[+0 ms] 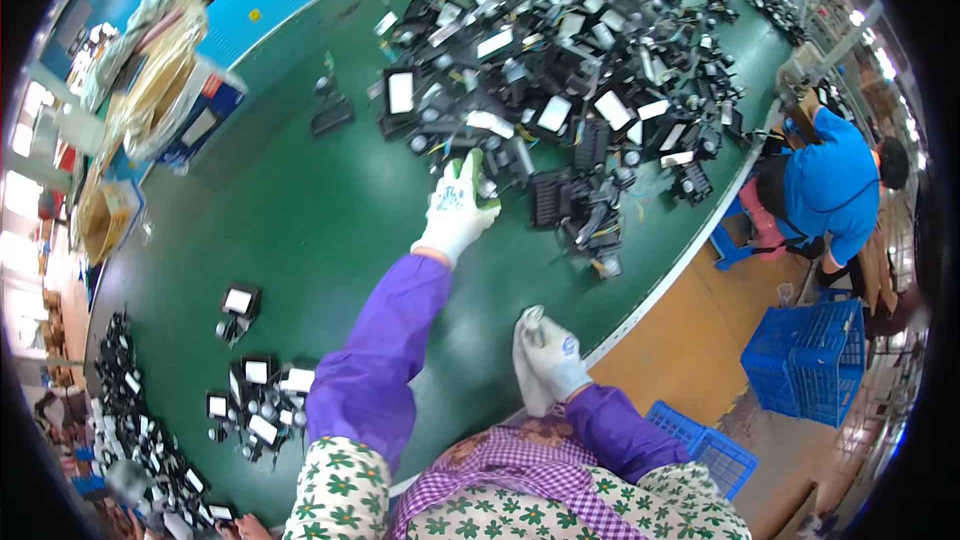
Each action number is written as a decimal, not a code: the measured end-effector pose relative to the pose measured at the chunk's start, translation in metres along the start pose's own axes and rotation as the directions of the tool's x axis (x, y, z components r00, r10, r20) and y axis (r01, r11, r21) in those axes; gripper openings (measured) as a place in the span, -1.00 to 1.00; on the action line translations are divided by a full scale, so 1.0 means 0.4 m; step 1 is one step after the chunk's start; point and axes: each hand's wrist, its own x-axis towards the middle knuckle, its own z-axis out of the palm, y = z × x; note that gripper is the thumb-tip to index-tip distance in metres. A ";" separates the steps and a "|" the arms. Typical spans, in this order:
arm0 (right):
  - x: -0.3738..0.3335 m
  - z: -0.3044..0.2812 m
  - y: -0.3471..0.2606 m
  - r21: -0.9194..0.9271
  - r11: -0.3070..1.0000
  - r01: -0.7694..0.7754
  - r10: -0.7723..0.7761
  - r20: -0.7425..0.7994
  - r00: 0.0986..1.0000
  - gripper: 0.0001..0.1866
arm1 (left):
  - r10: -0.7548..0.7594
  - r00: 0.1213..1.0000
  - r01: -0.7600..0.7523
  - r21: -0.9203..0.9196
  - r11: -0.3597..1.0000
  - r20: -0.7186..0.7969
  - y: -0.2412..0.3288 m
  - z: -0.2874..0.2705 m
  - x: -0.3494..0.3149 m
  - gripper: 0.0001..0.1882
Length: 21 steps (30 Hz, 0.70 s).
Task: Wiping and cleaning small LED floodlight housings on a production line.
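My left hand (458, 204), in a white glove with green fingertips, reaches to the near edge of a large pile of black electrical units (560, 115). Its fingers and thumb are spread, with a small grey part showing between them; no firm grip is visible. Many units carry white labels, thin coloured wires and round grey parts. Close to the near edge of the green table (330, 200), my right hand (556, 354), also white-gloved, is closed on a greyish-white cloth (530, 365) that hangs down beside it.
One unit (332, 112) lies left of the pile. Smaller groups of units (262, 405) sit at lower left. Cartons (200, 115) stand beyond the left edge. At right, a person in blue (830, 180) sits by the table, near blue crates (805, 362).
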 end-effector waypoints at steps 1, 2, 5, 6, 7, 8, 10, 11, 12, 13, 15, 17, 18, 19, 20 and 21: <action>-0.001 -0.003 0.019 -0.092 0.993 0.079 -0.075 0.053 0.996 -0.77 | -0.060 0.998 0.058 0.076 0.995 0.012 0.009 0.041 0.049 -0.15; -0.006 -0.001 0.028 -0.096 0.989 0.110 -0.105 0.055 0.993 -0.78 | -0.086 0.996 0.086 0.030 0.996 -0.010 0.010 0.074 0.082 -0.18; 0.000 -0.031 0.004 -0.108 0.993 0.054 -0.034 0.178 0.983 -0.70 | -0.104 0.993 0.096 -0.144 0.985 -0.051 0.000 0.119 0.127 -0.47; 0.006 -0.035 0.003 -0.117 0.992 0.053 -0.029 0.194 0.981 -0.69 | -0.074 0.995 0.059 -0.194 0.979 -0.073 -0.014 0.122 0.126 -0.58; 0.001 -0.036 0.004 -0.123 0.992 0.042 -0.014 0.215 0.976 -0.69 | -0.084 0.995 0.072 -0.183 0.980 -0.060 -0.008 0.121 0.103 -0.58; 0.006 -0.040 0.008 -0.112 0.993 0.033 -0.011 0.192 0.981 -0.68 | -0.084 0.996 0.073 -0.268 0.961 -0.029 -0.002 0.120 0.073 -0.59; 0.008 -0.031 0.038 0.115 0.993 -0.009 -0.002 0.095 0.995 -0.71 | -0.125 0.992 0.117 -0.344 0.932 -0.002 0.007 0.105 -0.025 -0.60; 0.011 -0.029 0.043 0.282 0.959 0.020 -0.028 0.022 0.999 -0.72 | -0.230 0.968 0.249 -0.494 0.833 0.100 0.039 0.056 -0.077 -0.61; 0.011 -0.020 0.051 0.278 0.960 0.019 -0.015 -0.016 1.000 -0.75 | -0.330 0.930 0.364 -0.545 0.755 0.164 -0.023 0.089 -0.142 -0.60; 0.019 -0.012 0.043 0.268 0.963 0.032 -0.021 -0.046 0.999 -0.78 | -0.428 0.878 0.464 -0.594 0.657 0.213 -0.088 0.101 -0.208 -0.59; 0.032 -0.017 0.040 0.233 0.972 0.005 0.012 -0.072 0.997 -0.76 | -0.451 0.865 0.498 -0.478 0.724 0.220 -0.099 0.079 -0.315 -0.58; 0.048 -0.022 0.021 0.148 0.989 0.011 0.001 -0.082 0.997 -0.73 | -0.469 0.856 0.517 -0.360 0.777 0.218 -0.097 0.017 -0.375 -0.58; 0.054 -0.016 -0.003 0.163 0.986 0.013 0.005 -0.104 0.995 -0.72 | -0.456 0.852 0.504 -0.165 0.848 0.256 -0.093 -0.019 -0.393 -0.57; 0.050 -0.018 -0.028 0.176 0.984 0.011 0.012 -0.129 0.992 -0.70 | -0.447 0.842 0.460 0.031 0.887 0.302 -0.079 -0.049 -0.415 -0.56; 0.061 0.003 -0.047 0.184 0.978 0.101 -0.069 -0.172 0.983 -0.70 | -0.482 0.810 0.418 0.250 0.874 0.335 -0.073 -0.067 -0.426 -0.58; 0.062 0.017 -0.066 0.097 0.987 0.125 -0.108 -0.166 0.980 -0.72 | -0.494 0.805 0.434 0.243 0.868 0.329 -0.076 -0.066 -0.430 -0.58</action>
